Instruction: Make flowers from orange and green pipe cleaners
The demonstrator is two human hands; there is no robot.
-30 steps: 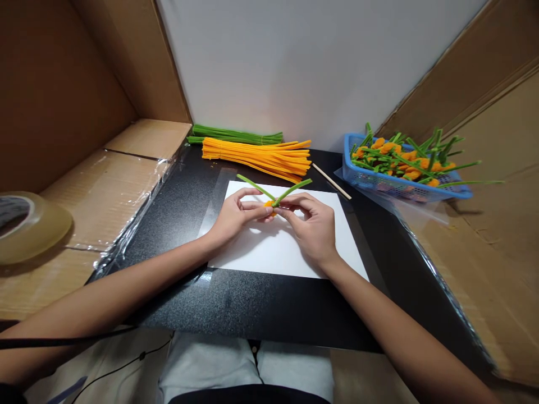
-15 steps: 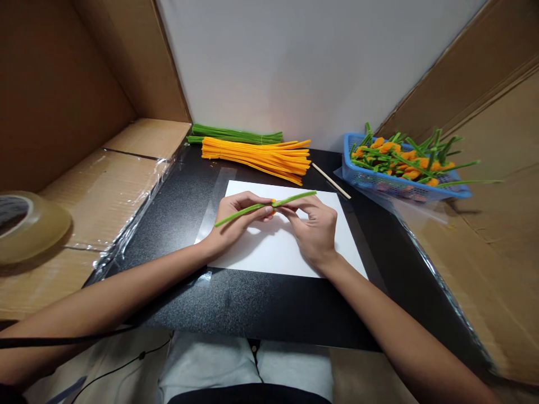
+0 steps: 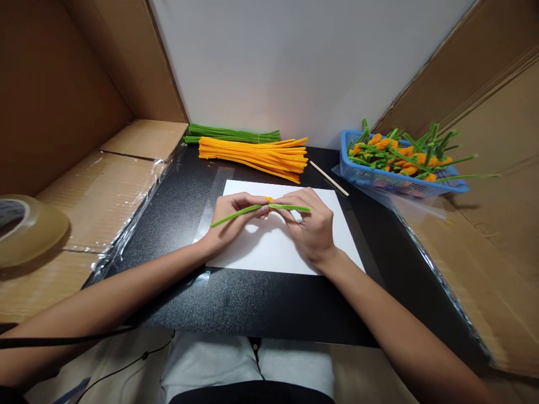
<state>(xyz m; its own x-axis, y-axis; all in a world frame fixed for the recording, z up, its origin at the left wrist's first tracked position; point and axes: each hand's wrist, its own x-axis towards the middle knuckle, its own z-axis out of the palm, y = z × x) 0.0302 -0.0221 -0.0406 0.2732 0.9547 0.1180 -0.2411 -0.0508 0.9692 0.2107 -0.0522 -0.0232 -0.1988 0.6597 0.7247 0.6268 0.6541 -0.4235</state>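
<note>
Above a white sheet of paper, both hands meet fingertip to fingertip around a green pipe cleaner and a small orange pipe-cleaner piece. My left hand pinches at the middle, where the green stem crosses the orange piece; one green end sticks out leftward over this hand. My right hand is closed with thumb and finger at the same spot, and the other green end lies across its fingers. Most of the orange piece is hidden by the fingertips.
Behind the paper lie an orange pipe-cleaner bundle and a green bundle. A thin wooden stick rests to their right. A blue basket holds several orange-and-green pieces. A tape roll sits on cardboard at left.
The right end of the green pipe cleaner has swung down toward my right hand. More orange shows above the fingertips, and my right fingers have shifted slightly.
</note>
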